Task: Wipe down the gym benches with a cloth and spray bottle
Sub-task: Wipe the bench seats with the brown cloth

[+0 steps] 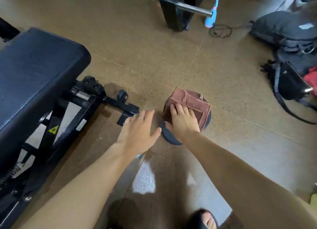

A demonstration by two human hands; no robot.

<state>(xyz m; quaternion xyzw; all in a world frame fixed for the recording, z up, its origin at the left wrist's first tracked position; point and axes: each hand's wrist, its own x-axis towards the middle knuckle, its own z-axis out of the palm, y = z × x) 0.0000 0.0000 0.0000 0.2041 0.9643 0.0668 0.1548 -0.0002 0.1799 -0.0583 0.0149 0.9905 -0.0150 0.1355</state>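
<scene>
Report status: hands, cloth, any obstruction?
Left hand open, hovering. Right hand flat on folded reddish-brown cloth atop dark round weight plate. No obstruction.

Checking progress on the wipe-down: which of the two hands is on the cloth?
The right hand lies on the folded reddish-brown cloth on the floor; the left hand hovers beside it, open, holding nothing.
</scene>
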